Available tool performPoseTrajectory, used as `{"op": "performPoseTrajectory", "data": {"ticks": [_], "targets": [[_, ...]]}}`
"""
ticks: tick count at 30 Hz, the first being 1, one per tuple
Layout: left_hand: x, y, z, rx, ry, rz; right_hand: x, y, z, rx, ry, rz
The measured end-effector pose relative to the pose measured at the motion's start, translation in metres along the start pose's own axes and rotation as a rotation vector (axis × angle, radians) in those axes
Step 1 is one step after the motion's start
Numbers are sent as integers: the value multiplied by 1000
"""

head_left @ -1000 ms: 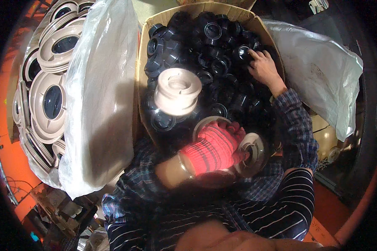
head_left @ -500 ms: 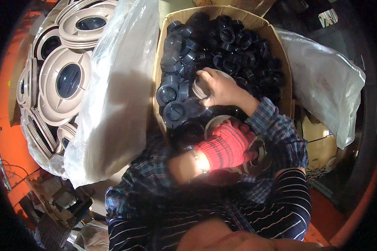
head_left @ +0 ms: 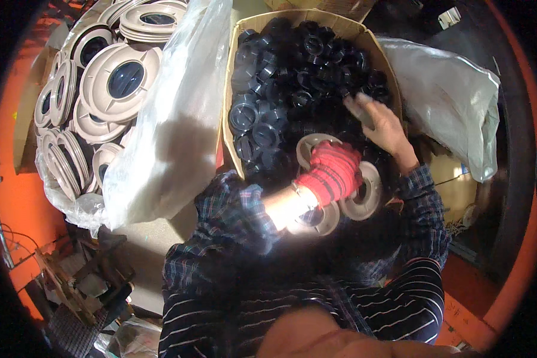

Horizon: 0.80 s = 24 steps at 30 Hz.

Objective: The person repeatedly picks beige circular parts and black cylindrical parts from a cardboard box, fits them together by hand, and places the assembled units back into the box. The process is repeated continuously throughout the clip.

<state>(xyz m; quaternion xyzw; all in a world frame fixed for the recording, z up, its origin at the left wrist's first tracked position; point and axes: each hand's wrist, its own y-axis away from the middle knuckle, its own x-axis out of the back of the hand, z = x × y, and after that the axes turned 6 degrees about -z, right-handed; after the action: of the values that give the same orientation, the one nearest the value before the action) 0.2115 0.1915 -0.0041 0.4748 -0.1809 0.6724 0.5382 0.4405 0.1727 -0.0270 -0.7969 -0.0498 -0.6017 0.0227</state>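
The left hand (head_left: 334, 173), in a red knit glove, grips a beige plastic disc (head_left: 316, 149) whose rim arcs out at the glove's 11 o'clock; more beige discs (head_left: 367, 194) fan out from under the glove at 4 and 6 o'clock. The bare right hand (head_left: 382, 122) reaches into the cardboard box (head_left: 227, 128) at the glove's 1 o'clock, fingers spread and resting on the heap of black round caps (head_left: 292, 77); it is blurred, so whether it grasps a cap cannot be told. The box lies at 12 o'clock from the person's chest, packed with those caps. At 9 to 10 o'clock, a clear plastic bag (head_left: 173, 131) holds stacks of large beige ring covers (head_left: 122, 83). Another pale bag (head_left: 453, 101) lies at 2 o'clock
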Motion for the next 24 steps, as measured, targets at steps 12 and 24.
{"op": "performPoseTrajectory", "data": {"ticks": [12,24], "targets": [[76,117,-87,-91,738,1061,-49,-64,-72,-302,-333,-297],[-28,234,-54,140,1878,868,-31,-29,-84,-333,-235,375]]}}
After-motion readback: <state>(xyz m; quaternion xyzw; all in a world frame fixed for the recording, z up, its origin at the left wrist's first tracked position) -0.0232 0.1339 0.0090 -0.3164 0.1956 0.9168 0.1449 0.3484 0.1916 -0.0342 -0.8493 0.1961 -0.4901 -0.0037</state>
